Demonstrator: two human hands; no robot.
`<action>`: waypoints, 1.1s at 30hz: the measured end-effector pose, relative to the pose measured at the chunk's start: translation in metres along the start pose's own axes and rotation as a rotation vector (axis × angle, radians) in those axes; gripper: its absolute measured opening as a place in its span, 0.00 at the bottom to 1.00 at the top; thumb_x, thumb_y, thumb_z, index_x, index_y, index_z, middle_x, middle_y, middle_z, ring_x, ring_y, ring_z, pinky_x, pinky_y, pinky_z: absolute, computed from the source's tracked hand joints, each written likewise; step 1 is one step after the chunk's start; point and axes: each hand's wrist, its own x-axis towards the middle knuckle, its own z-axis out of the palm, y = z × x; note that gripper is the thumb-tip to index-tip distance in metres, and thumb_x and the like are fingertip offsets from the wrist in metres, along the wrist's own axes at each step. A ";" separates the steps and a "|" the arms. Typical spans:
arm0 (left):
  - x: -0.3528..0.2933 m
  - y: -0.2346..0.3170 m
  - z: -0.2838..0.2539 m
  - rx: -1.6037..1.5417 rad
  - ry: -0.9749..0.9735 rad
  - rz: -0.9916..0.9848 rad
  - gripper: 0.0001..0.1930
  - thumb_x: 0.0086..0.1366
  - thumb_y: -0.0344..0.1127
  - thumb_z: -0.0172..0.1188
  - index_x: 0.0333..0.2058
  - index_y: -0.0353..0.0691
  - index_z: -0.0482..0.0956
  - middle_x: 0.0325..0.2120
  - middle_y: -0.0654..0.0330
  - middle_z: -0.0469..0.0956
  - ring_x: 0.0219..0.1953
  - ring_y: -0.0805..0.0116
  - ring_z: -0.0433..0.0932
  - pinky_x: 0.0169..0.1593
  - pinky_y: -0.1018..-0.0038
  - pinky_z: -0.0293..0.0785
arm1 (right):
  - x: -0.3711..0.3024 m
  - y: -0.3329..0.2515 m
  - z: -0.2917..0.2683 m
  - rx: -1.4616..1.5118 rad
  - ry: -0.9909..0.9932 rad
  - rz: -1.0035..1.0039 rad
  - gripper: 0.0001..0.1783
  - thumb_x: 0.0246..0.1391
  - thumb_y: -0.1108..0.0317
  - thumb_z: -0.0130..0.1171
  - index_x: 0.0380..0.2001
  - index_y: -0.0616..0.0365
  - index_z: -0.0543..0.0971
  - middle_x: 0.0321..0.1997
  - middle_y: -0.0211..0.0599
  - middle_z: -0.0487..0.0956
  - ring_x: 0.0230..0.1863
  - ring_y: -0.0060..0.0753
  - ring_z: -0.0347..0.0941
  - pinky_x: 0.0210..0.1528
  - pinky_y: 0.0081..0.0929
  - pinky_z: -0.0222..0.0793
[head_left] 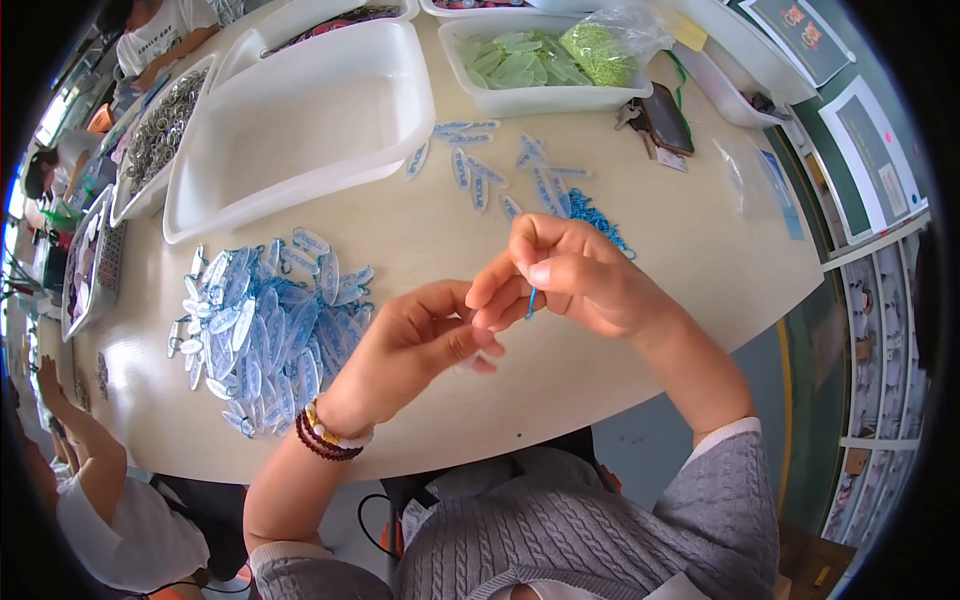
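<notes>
A short blue cord hangs from my right hand, pinched between thumb and index finger above the table. Close beside it, my left hand has its thumb against curled fingers. Those fingertips are slightly blurred, and whatever lies between them cannot be made out. Left of my left hand lies a heap of clear oval tags with blue print and blue cords. Beyond my hands, several loose tags are spread out near a small pile of blue cords.
A white tub stands at the back left. Next to it, a bin of metal rings. At the back, a tray holds green tags and a bag of green cords. A phone and keys lie right. Another person's arm shows left.
</notes>
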 end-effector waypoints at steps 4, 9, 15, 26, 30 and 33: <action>-0.004 -0.013 -0.001 0.057 0.007 0.040 0.10 0.66 0.31 0.47 0.45 0.34 0.66 0.34 0.62 0.72 0.36 0.75 0.74 0.36 0.78 0.72 | 0.009 0.004 0.011 0.159 0.035 0.058 0.05 0.53 0.65 0.43 0.27 0.53 0.64 0.35 0.45 0.76 0.34 0.35 0.75 0.42 0.34 0.72; -0.004 -0.028 -0.003 0.026 0.022 0.024 0.07 0.67 0.29 0.41 0.42 0.36 0.66 0.31 0.65 0.70 0.26 0.81 0.67 0.28 0.83 0.64 | 0.021 0.024 0.020 0.676 0.023 -0.011 0.08 0.55 0.62 0.42 0.28 0.52 0.67 0.29 0.37 0.74 0.29 0.34 0.71 0.38 0.32 0.67; -0.011 -0.026 -0.002 0.076 -0.028 -0.015 0.07 0.67 0.28 0.41 0.38 0.35 0.68 0.21 0.70 0.63 0.22 0.82 0.57 0.26 0.83 0.57 | 0.026 0.032 0.022 0.722 0.004 -0.053 0.08 0.54 0.62 0.41 0.28 0.52 0.67 0.29 0.37 0.73 0.27 0.32 0.69 0.45 0.38 0.65; -0.012 -0.022 -0.002 0.135 -0.050 -0.058 0.08 0.66 0.29 0.42 0.36 0.34 0.71 0.18 0.70 0.60 0.21 0.82 0.56 0.26 0.82 0.55 | 0.023 0.030 0.015 0.751 -0.051 -0.069 0.08 0.54 0.62 0.41 0.29 0.52 0.67 0.29 0.37 0.73 0.27 0.32 0.70 0.46 0.38 0.64; -0.012 -0.023 -0.002 0.155 -0.046 -0.036 0.08 0.66 0.29 0.42 0.36 0.34 0.71 0.18 0.70 0.59 0.21 0.82 0.56 0.26 0.82 0.55 | 0.022 0.030 0.015 0.751 -0.057 -0.080 0.07 0.54 0.63 0.41 0.29 0.52 0.67 0.29 0.38 0.73 0.27 0.33 0.70 0.46 0.38 0.64; -0.012 -0.022 -0.003 0.181 -0.085 -0.072 0.08 0.66 0.28 0.42 0.37 0.34 0.71 0.20 0.69 0.62 0.22 0.82 0.56 0.27 0.83 0.57 | 0.022 0.030 0.014 0.735 -0.069 -0.073 0.07 0.54 0.63 0.41 0.29 0.52 0.67 0.29 0.38 0.73 0.27 0.33 0.70 0.48 0.39 0.64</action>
